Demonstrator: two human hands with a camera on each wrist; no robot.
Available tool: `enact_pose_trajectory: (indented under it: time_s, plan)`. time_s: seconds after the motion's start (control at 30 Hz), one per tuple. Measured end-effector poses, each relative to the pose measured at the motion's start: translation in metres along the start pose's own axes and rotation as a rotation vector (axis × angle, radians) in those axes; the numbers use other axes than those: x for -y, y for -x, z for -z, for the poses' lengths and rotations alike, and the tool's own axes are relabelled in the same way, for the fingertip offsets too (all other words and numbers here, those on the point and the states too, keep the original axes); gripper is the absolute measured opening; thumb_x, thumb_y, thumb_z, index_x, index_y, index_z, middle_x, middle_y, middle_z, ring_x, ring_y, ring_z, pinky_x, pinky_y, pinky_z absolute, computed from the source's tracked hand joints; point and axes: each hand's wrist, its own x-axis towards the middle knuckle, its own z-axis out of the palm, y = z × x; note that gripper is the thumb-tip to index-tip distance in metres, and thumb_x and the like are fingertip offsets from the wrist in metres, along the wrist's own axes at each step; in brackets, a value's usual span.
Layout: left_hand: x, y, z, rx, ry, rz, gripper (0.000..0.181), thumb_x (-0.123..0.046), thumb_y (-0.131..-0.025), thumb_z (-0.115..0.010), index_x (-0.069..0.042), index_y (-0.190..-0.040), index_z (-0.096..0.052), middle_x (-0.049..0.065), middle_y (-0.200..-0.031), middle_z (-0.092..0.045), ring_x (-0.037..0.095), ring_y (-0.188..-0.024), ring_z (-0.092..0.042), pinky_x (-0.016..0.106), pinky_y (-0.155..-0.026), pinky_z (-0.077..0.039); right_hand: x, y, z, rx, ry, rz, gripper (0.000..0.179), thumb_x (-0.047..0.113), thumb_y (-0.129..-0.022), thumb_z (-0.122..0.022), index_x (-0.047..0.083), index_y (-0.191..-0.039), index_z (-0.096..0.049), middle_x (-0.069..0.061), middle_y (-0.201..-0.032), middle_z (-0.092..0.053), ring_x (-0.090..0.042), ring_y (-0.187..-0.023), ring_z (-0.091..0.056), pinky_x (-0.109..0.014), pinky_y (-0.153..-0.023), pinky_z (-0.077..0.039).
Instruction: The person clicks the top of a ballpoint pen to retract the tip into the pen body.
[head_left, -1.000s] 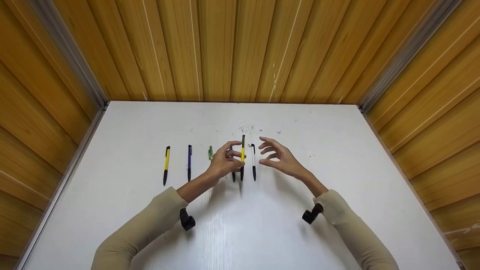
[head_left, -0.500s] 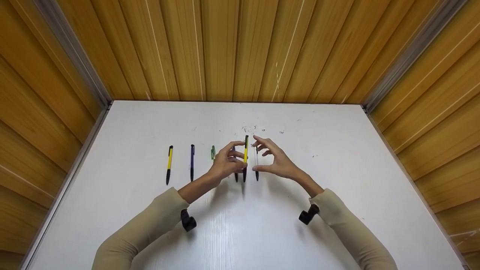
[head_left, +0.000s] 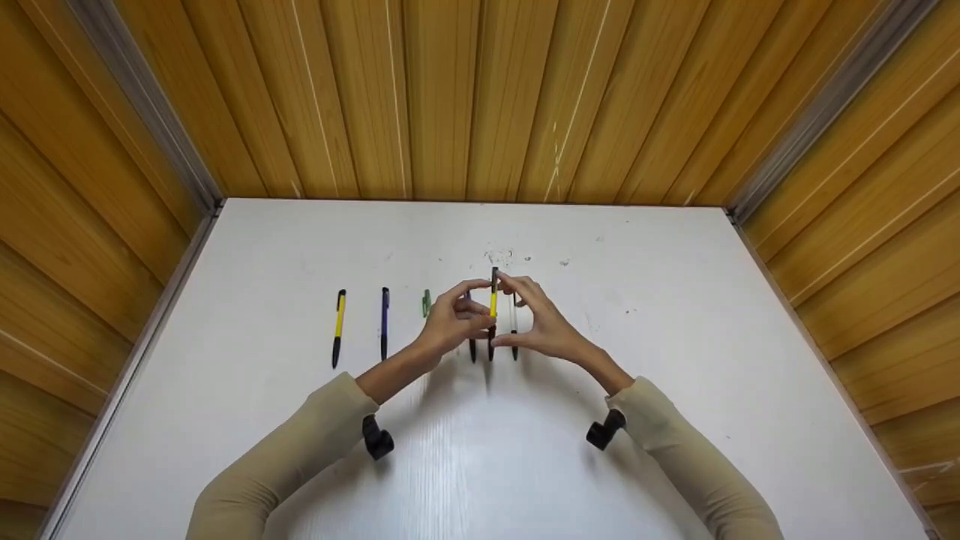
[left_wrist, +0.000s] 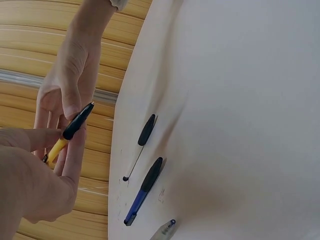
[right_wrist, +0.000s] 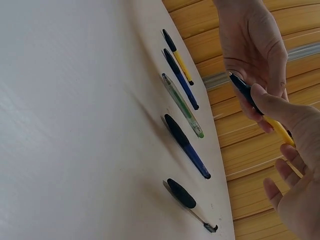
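Between both hands, raised over the table, is a yellow ballpoint pen (head_left: 493, 301) with a black grip and black top. My left hand (head_left: 448, 328) pinches it from the left with thumb and fingers. From the right, my right hand (head_left: 546, 328) has its index finger at the pen's top and its thumb on the black grip (right_wrist: 245, 91). The bare writing tip shows past the thumbs in both wrist views. Beneath the hands lie a blue pen (right_wrist: 186, 145), partly covered in the head view, and a clear pen with black ends (right_wrist: 181, 193).
Left of the hands, another yellow pen (head_left: 339, 326), another blue pen (head_left: 385, 322) and a green pen (head_left: 427, 302) lie roughly parallel on the white table (head_left: 285, 247). Wood-look panels (head_left: 435, 97) enclose the back and sides.
My right hand has moved left from beside the held pen until its index finger and thumb meet it. My left hand keeps holding the yellow pen in nearly the same place.
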Motion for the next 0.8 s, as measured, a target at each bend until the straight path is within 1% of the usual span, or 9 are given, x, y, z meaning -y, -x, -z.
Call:
enact_pose_trajectory:
  time_s: [0.1, 0.23, 0.37, 0.4, 0.47, 0.63, 0.7, 0.8]
  plan:
    - [0.0006, -0.0004, 0.0002, -0.012, -0.004, -0.013, 0.059, 0.006, -0.087, -0.073, -0.008, -0.143, -0.057, 0.013, -0.094, -0.073, 0.018, -0.084, -0.075, 0.036, -0.082, -0.066, -0.0009, 0.0, 0.0005, 0.002, -0.009, -0.004, 0.103, 0.019, -0.075, -0.092, 0.009, -0.16, -0.034, -0.015, -0.141, -0.05, -0.037, -0.13, -0.047, -0.059, -0.102, -0.045]
    - [0.0008, -0.0002, -0.0004, -0.022, 0.001, -0.015, 0.059, 0.006, -0.086, -0.074, -0.008, -0.141, -0.059, 0.015, -0.093, -0.075, 0.018, -0.082, -0.075, 0.036, -0.082, -0.066, -0.0016, 0.0009, 0.0011, 0.011, -0.019, -0.002, 0.105, 0.021, -0.076, -0.092, 0.01, -0.16, -0.032, -0.015, -0.142, -0.05, -0.041, -0.13, -0.047, -0.06, -0.103, -0.045]
    - [0.0008, 0.0006, -0.0008, -0.026, -0.018, -0.017, 0.058, 0.004, -0.086, -0.075, -0.011, -0.14, -0.06, 0.01, -0.091, -0.075, 0.015, -0.08, -0.074, 0.032, -0.08, -0.066, -0.0007, 0.0008, 0.0028, 0.015, 0.001, -0.005, 0.109, 0.021, -0.075, -0.092, 0.007, -0.162, -0.027, -0.015, -0.142, -0.05, -0.036, -0.13, -0.047, -0.058, -0.104, -0.046]
    - [0.0009, 0.0007, -0.0008, -0.024, -0.018, -0.019, 0.058, 0.004, -0.086, -0.075, -0.011, -0.141, -0.06, 0.009, -0.091, -0.075, 0.015, -0.08, -0.074, 0.032, -0.08, -0.066, -0.0004, 0.0005, 0.0034, 0.014, 0.006, -0.006, 0.11, 0.021, -0.076, -0.092, 0.006, -0.162, -0.025, -0.015, -0.141, -0.05, -0.037, -0.13, -0.047, -0.057, -0.103, -0.047]
    - [0.001, 0.0012, -0.001, -0.022, -0.007, -0.018, 0.06, 0.003, -0.086, -0.075, -0.012, -0.142, -0.058, 0.008, -0.091, -0.074, 0.013, -0.079, -0.073, 0.031, -0.079, -0.066, -0.0002, -0.001, 0.0048, 0.01, 0.009, -0.01, 0.112, 0.02, -0.075, -0.092, 0.004, -0.162, -0.023, -0.016, -0.141, -0.051, -0.033, -0.13, -0.048, -0.055, -0.103, -0.048]
    - [0.0018, 0.002, -0.0014, 0.012, 0.04, -0.028, 0.065, 0.005, -0.087, -0.074, -0.01, -0.146, -0.053, 0.008, -0.092, -0.072, 0.013, -0.079, -0.073, 0.035, -0.081, -0.066, -0.0019, -0.0052, 0.0077, 0.013, -0.039, -0.028, 0.109, 0.017, -0.076, -0.091, 0.008, -0.162, -0.024, -0.015, -0.141, -0.051, -0.035, -0.13, -0.05, -0.05, -0.1, -0.05]
    - [0.002, 0.0019, -0.0016, 0.033, 0.043, -0.032, 0.065, 0.006, -0.088, -0.073, -0.01, -0.148, -0.052, 0.006, -0.093, -0.071, 0.012, -0.081, -0.073, 0.036, -0.083, -0.066, -0.0027, -0.0064, 0.0085, 0.016, -0.057, -0.04, 0.108, 0.016, -0.077, -0.091, 0.01, -0.162, -0.025, -0.015, -0.141, -0.05, -0.036, -0.131, -0.05, -0.047, -0.1, -0.051]
    - [0.002, 0.0017, -0.001, 0.042, 0.06, -0.029, 0.065, 0.006, -0.089, -0.072, -0.012, -0.149, -0.051, 0.004, -0.095, -0.07, 0.011, -0.082, -0.072, 0.035, -0.085, -0.066, -0.0036, -0.0083, 0.0088, 0.018, -0.079, -0.043, 0.107, 0.016, -0.077, -0.091, 0.011, -0.162, -0.026, -0.015, -0.14, -0.05, -0.04, -0.13, -0.05, -0.044, -0.101, -0.051]
